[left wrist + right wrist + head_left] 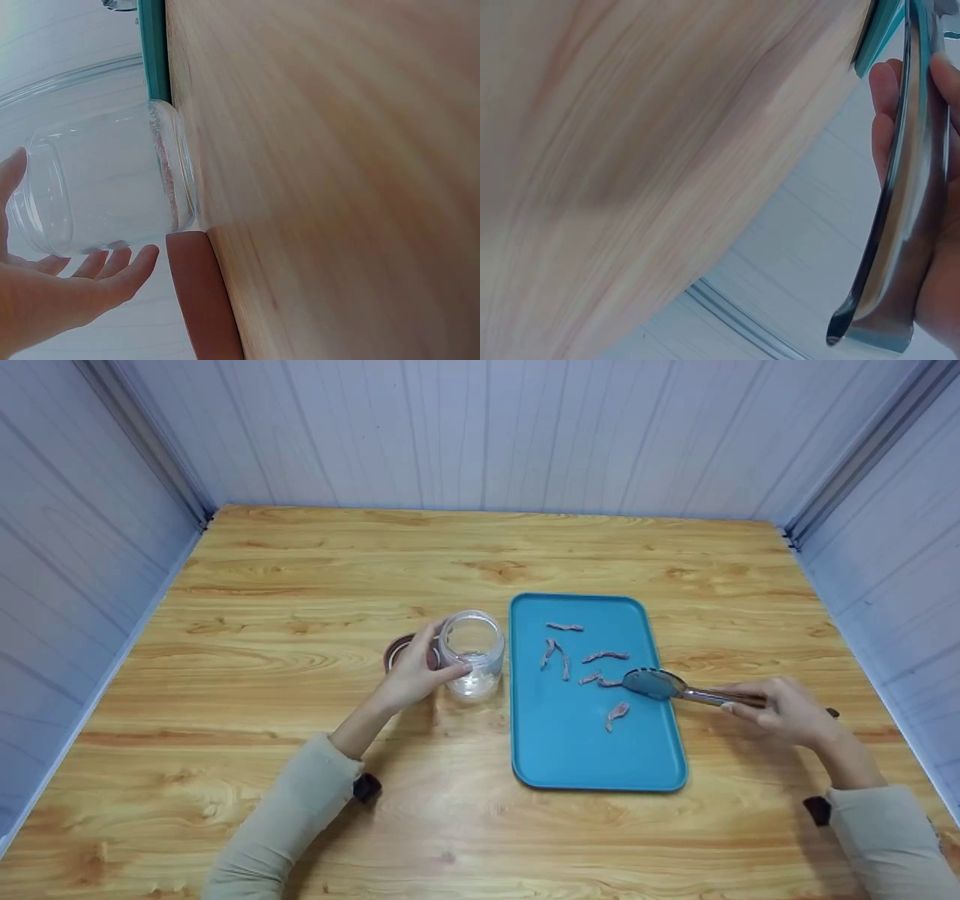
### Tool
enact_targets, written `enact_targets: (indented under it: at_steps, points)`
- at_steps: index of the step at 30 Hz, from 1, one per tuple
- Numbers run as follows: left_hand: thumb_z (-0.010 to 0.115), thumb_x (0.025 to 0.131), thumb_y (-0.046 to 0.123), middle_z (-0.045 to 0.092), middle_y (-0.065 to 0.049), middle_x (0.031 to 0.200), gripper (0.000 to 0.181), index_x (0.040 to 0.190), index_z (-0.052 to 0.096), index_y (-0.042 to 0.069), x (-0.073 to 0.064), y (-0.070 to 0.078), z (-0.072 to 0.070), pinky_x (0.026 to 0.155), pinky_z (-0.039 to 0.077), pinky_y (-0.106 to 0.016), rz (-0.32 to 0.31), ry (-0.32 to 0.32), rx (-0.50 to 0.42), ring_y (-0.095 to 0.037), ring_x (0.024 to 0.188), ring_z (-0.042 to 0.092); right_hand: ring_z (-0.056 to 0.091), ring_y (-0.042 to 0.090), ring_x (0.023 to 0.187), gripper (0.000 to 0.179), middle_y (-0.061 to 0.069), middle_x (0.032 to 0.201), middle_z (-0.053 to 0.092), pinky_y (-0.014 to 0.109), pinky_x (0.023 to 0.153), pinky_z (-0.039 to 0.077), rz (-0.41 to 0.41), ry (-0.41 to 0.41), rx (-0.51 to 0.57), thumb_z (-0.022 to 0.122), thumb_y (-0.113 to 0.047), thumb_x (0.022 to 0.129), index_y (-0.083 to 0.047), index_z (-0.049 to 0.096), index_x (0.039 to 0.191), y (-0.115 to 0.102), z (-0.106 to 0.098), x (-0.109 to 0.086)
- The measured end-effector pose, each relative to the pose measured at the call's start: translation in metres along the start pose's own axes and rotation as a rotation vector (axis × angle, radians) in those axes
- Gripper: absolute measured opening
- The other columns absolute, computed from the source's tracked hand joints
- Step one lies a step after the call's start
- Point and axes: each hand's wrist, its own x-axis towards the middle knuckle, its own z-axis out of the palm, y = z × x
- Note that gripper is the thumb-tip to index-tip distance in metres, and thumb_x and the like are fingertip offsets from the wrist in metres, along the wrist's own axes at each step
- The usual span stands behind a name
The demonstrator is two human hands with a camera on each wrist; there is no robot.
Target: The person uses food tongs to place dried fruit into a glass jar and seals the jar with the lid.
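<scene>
Head view, we see the left hand (414,675) gripping a jar (481,658), the lid (394,649) partly hidden, the right hand (792,712) gripping tongs (694,694) across the tray (570,746)'s right edge, tabletop (285,607) spreading left.

The person wears long, plain sleeves in a pale beige that leans toward khaki, the left sleeve (289,814) wrinkled into soft folds toward the elbow, the right sleeve (892,836) of the same cloth. Each ends in a simple cuff around the wrist, leaving the left hand (416,671) and right hand (799,712) bare. A small, dark, blocky piece juts out beside the left cuff (341,756), and a similar dark piece (817,810) sits beside the right one, its details too small to tell.
</scene>
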Motion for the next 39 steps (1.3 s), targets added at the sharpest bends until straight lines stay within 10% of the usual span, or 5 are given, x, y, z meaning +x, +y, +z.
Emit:
enact_targets:
  at_steps: [10,39]
  points:
    - [0.072,0.073,0.01,0.04,-0.017,0.125,0.073,0.133,0.031,0.001,0.011,-0.034,0.001,0.091,0.034,-0.037,0.023,0.018,-0.02,-0.033,0.112,0.039,0.04,0.004,0.042,0.023,0.01,0.077,0.064,0.022,0.037,0.035,0.026,-0.015,0.067,0.06,-0.007,0.084,0.003,0.063,0.104,-0.003,-0.005,0.001]
    - [0.072,0.075,0.014,0.038,-0.019,0.129,0.072,0.133,0.031,0.001,0.009,-0.032,0.0,0.095,0.029,-0.037,0.028,0.026,0.035,-0.032,0.116,0.036,0.038,0.003,0.042,0.023,0.012,0.081,0.064,0.02,0.036,0.032,-0.07,0.04,0.01,0.06,0.004,0.08,0.004,0.063,0.103,-0.029,-0.022,0.026]
